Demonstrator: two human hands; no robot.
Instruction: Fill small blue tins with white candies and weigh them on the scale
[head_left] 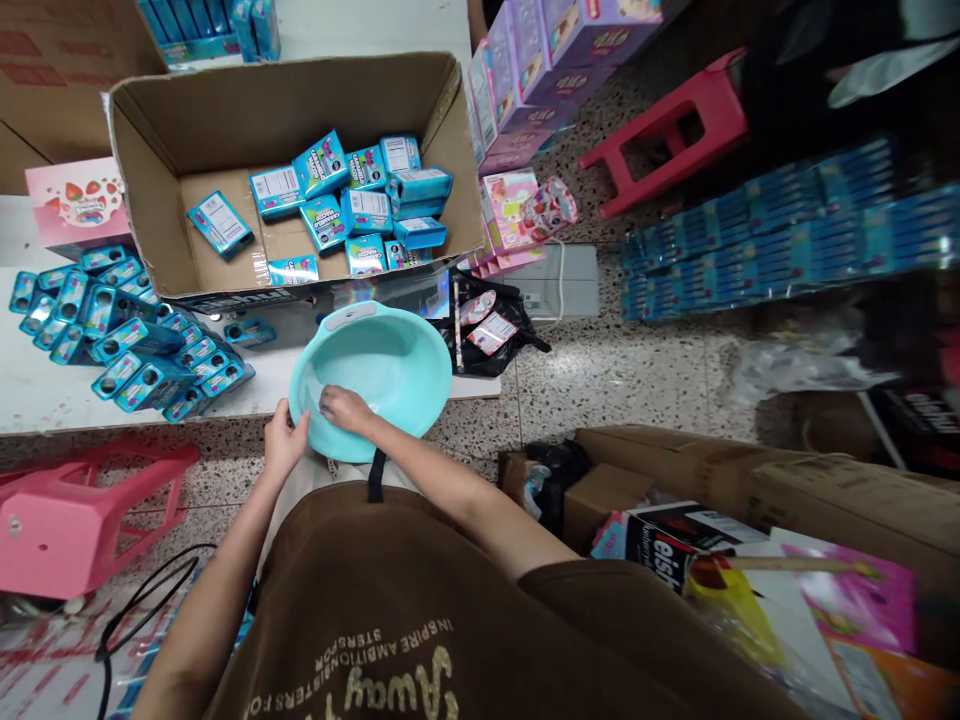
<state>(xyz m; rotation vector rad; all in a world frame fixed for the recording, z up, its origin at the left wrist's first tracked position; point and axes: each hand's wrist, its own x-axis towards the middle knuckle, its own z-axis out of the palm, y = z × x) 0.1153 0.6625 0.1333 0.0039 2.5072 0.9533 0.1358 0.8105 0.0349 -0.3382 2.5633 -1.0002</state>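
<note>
A turquoise plastic basin is tipped up against my lap at the front edge of the white table. My left hand grips its left rim, thumb toward the inside. Inside the basin, near that same side, my right hand has its fingers curled in; whatever they hold, if anything, is hidden. Nothing else shows clearly in the bowl. Just beyond it stands an open cardboard box with several small blue candy boxes lying loose on its floor.
More blue boxes are piled on the table at left, beside a pink strawberry carton. Purple cartons stack up at the right. Pink stools stand on the floor. Cardboard cartons lie behind my right side.
</note>
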